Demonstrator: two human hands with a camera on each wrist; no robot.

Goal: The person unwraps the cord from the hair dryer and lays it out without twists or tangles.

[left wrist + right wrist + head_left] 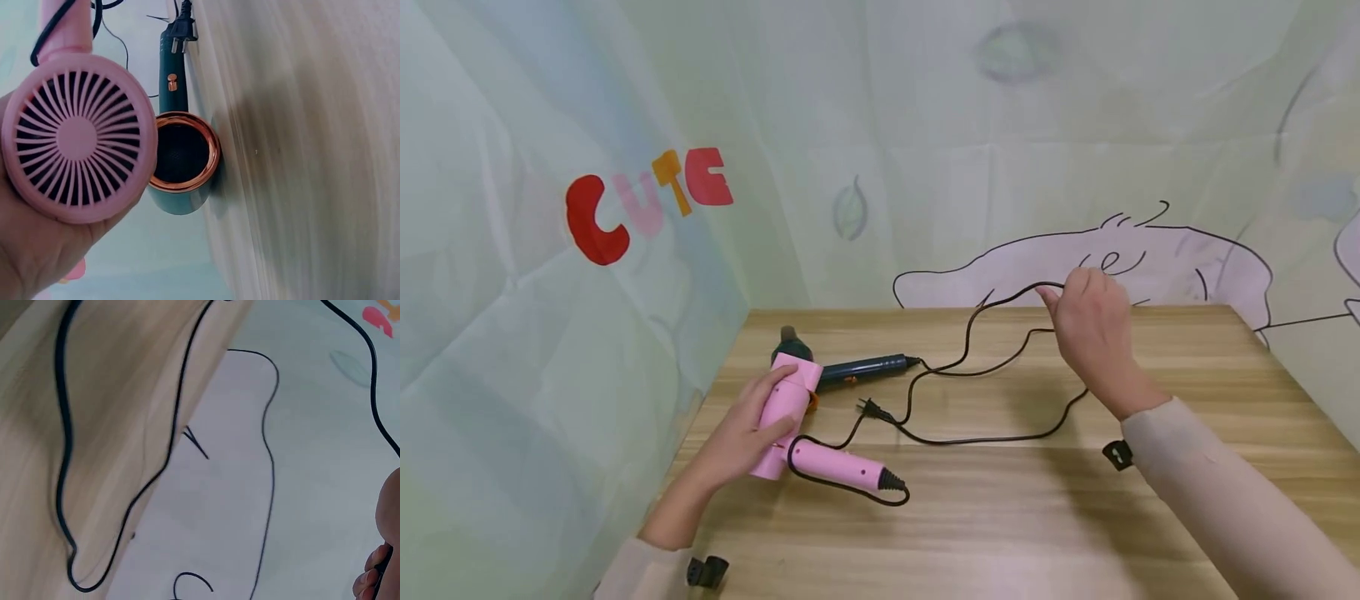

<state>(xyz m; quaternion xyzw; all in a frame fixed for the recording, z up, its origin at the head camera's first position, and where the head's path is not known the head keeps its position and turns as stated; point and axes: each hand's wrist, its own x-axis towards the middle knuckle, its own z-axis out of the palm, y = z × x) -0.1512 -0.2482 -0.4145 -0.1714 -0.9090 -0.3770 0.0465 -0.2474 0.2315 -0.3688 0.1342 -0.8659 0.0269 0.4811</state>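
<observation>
My left hand (741,433) grips the barrel of a pink hair dryer (838,465), held above the table. In the left wrist view its round slatted grille (78,137) faces the camera, and black cord loops along its handle. Just behind it, a dark green hair dryer (868,369) with a copper rim (214,153) lies on the table. My right hand (1093,329) is raised at the right, its fingers curled round a black cord (967,333). That cord hangs in loose loops toward the dryers. A two-pin plug (872,408) dangles near the pink handle.
A wood-grain table (1000,533) lies beneath everything. Fabric backdrops (925,167) stand along its back and left side, with coloured letters (597,221) and a line-drawn figure (1037,258). Black clips (707,572) show by the sleeves.
</observation>
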